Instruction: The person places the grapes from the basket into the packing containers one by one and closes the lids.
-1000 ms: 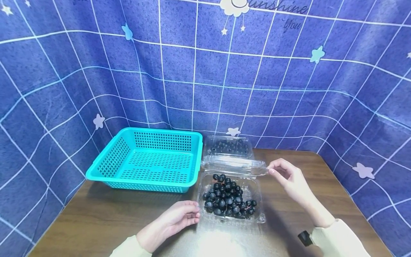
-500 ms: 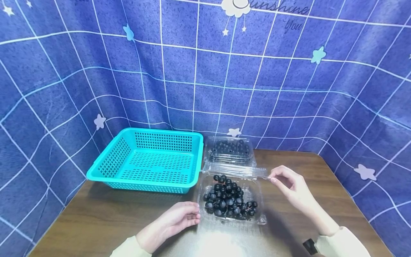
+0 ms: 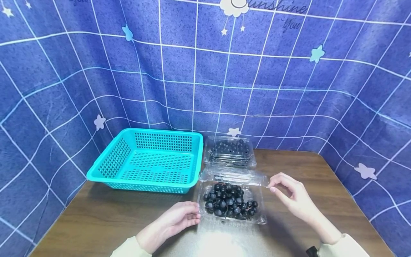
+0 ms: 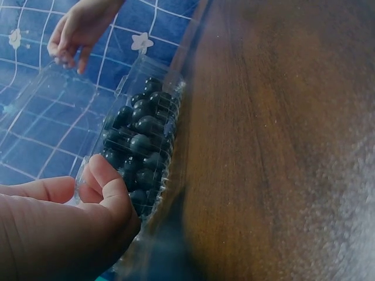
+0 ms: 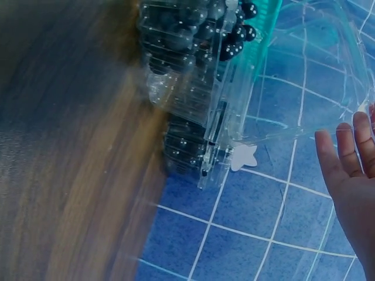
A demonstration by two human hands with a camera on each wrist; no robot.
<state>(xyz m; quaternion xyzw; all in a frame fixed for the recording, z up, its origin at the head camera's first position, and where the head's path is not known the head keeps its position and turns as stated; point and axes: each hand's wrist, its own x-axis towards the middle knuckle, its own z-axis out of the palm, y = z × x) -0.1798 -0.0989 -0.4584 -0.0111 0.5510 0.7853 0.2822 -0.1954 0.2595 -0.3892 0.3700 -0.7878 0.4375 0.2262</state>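
Note:
A clear plastic clamshell box of dark grapes sits on the wooden table in the head view. Its hinged lid is raised and tilted over the back of the grapes. At the lid's right corner, my right hand pinches the edge between thumb and fingers. My left hand holds the box's left side. The left wrist view has that hand with thumb and finger at the box's end, beside the grapes. In the right wrist view, fingertips touch the transparent lid.
A turquoise perforated basket stands to the left of the box. Right behind the box is a second, closed clear box with dark fruit in it. A blue curtain with white grid lines hangs behind the table.
The lid has swung forward and down, now covering the rearmost grapes. My right hand has come down and nearer with it. My left hand stays at the box's left side.

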